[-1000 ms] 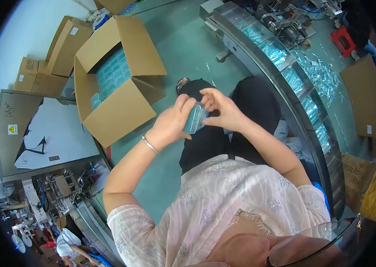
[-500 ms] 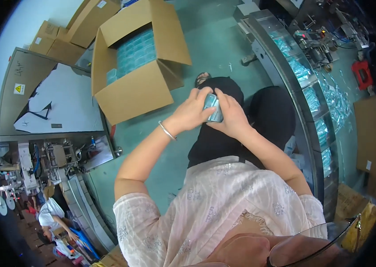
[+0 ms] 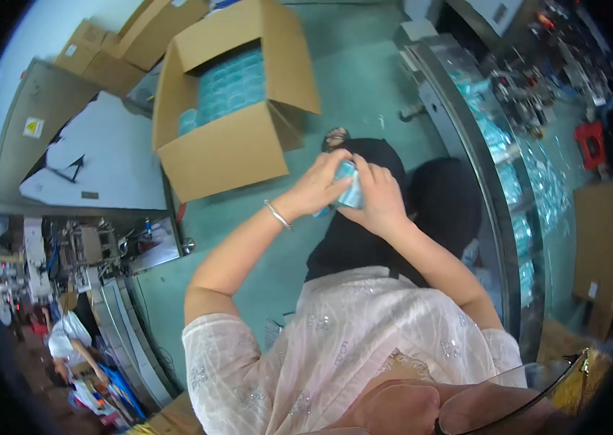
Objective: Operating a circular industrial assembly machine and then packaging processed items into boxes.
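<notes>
Above my lap, both hands are closed around a small block-shaped pack (image 3: 351, 194) in teal clear wrapping. My left hand (image 3: 319, 183) grips its left side, with the thumb across the front. From the right, my right hand (image 3: 380, 196) wraps it, fingers over the far end, partly covering it. A bit of teal (image 3: 322, 212) shows below my left hand; whether it belongs to the same pack I cannot tell. Beyond my hands, to the left, an open cardboard carton (image 3: 223, 165) holds rows of similar teal packs (image 3: 232, 85).
At my right runs a long metal-edged trough (image 3: 491, 192) with teal wrapped packs (image 3: 509, 185). Loose clear film (image 3: 549, 181) and a red object (image 3: 591, 143) lie beyond it. A grey cabinet (image 3: 13, 174) and machinery stand left. Another person (image 3: 71, 341) is at lower left.
The pack has turned a little between my hands, and teal now shows below my left hand. Both hands still hold it. The whole view has shifted slightly.
</notes>
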Tool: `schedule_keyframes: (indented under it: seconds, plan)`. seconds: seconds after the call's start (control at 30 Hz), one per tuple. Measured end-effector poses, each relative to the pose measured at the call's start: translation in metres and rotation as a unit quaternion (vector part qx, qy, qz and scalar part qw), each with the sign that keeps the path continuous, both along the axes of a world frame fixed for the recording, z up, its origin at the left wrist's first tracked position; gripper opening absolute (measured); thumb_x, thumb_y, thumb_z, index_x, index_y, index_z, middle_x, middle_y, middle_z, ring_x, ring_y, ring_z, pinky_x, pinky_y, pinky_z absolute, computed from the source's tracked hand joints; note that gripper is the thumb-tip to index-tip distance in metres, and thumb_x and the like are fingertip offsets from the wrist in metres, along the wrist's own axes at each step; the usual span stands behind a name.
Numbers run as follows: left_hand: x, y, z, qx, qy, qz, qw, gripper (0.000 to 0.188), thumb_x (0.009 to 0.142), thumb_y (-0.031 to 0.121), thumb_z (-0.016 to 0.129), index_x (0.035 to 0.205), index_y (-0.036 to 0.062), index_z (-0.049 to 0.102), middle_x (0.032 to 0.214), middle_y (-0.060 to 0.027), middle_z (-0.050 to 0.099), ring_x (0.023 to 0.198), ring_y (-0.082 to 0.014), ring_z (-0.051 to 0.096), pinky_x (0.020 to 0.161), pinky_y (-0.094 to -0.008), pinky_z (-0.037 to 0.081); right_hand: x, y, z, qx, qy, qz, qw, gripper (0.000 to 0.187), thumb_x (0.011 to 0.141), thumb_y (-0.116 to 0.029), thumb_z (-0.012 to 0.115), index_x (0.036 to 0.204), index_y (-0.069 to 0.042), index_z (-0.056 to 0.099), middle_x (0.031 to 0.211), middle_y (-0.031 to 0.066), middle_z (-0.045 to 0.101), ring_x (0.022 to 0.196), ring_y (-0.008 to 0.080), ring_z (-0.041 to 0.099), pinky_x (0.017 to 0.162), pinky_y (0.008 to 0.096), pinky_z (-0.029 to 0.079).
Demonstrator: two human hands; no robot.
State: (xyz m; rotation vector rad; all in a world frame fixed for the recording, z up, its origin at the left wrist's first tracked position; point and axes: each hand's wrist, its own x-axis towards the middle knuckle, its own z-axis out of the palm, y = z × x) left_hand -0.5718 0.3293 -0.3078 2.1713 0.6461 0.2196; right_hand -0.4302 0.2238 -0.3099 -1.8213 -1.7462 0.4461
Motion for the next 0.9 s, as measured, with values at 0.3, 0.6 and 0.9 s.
schedule_keyframes:
  seconds: [0.3,0.6,0.9]
  plan:
    - [-0.123,0.183,0.016,0.298,0.009,0.386,0.873,0.068,0.069,0.023,0.071,0.126,0.0006,0.04,0.129,-0.0202,0.043,0.12,-0.0327,0.04,0.1,-0.0392,0.032,0.116,-0.076,-0.006,0.169,0.026,-0.224,0.959,0.048,0.072,-0.002,0.059,0.119,0.0,0.047,0.115,0.0147,0.052,0.107,0.0276,0.049,0.093,0.0359,0.037]
    - [-0.209,0.369,-0.113,0.262,0.481,0.109,0.829,0.055,0.072,0.022,0.07,0.122,0.0111,0.05,0.112,-0.0142,0.058,0.102,-0.0289,0.055,0.086,-0.0383,0.044,0.155,-0.217,-0.156,-0.165,0.095,-0.536,0.822,0.031,0.081,-0.007,0.05,0.111,-0.004,0.056,0.106,0.0178,0.058,0.099,0.0292,0.056,0.086,0.0365,0.043]
    - [-0.169,0.426,-0.134,0.36,0.478,0.196,0.777,0.047,0.08,0.018,0.06,0.123,0.006,0.047,0.116,-0.0138,0.054,0.103,-0.0261,0.053,0.087,-0.0359,0.043,0.141,-0.254,-0.215,-0.271,0.004,-0.536,0.799,0.042,0.068,-0.008,0.066,0.107,-0.007,0.051,0.101,0.0164,0.051,0.095,0.0352,0.05,0.08,0.0411,0.043]
